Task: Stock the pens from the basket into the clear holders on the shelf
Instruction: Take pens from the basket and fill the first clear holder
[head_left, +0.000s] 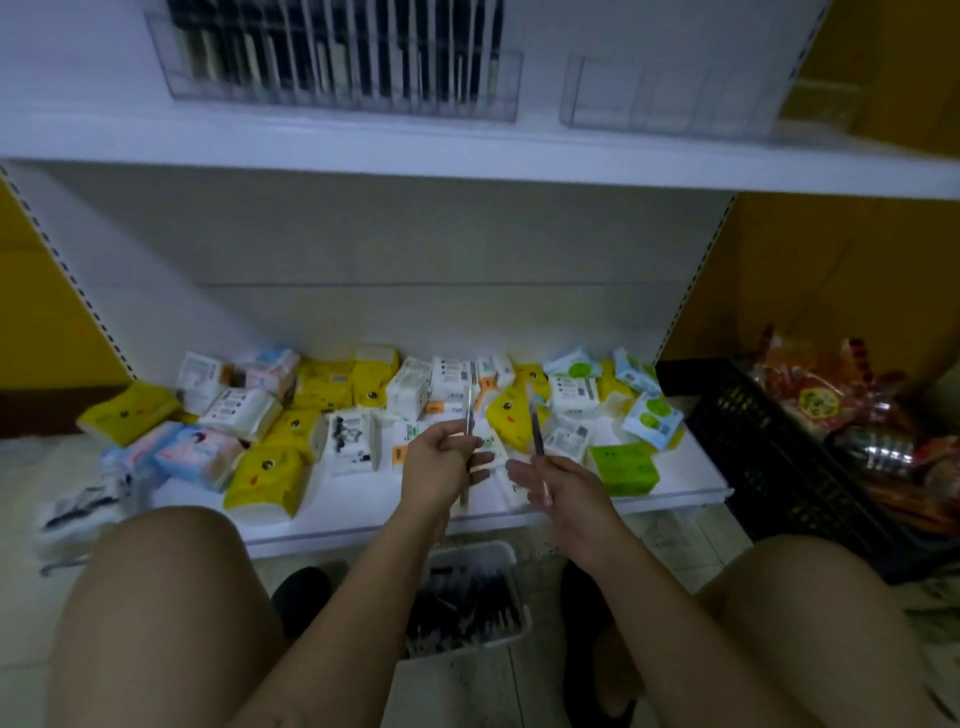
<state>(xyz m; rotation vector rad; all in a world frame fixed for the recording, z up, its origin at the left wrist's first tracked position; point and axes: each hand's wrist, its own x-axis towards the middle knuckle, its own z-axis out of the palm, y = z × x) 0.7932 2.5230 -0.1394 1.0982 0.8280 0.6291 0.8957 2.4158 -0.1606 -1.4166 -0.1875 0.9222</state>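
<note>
My left hand (441, 460) is closed around a pen (468, 410) that points upward. Close beside it, my right hand (558, 486) grips a second pen (535, 421), also upright. Both hands hover over the front of the bottom shelf. On the floor between my knees sits a white basket (470, 553) with several dark pens lying in it. On the upper shelf, a clear divided holder (337, 57) at the left is filled with dark pens. To its right stands a clear holder (670, 93) with nothing visible in it.
The bottom shelf (363, 519) carries several tissue packs (265, 480) in yellow, white, blue and green. A black crate (789, 457) of red snack packets stands on the floor to the right. The upper shelf's edge (467, 161) juts out overhead. My bare knees frame the basket.
</note>
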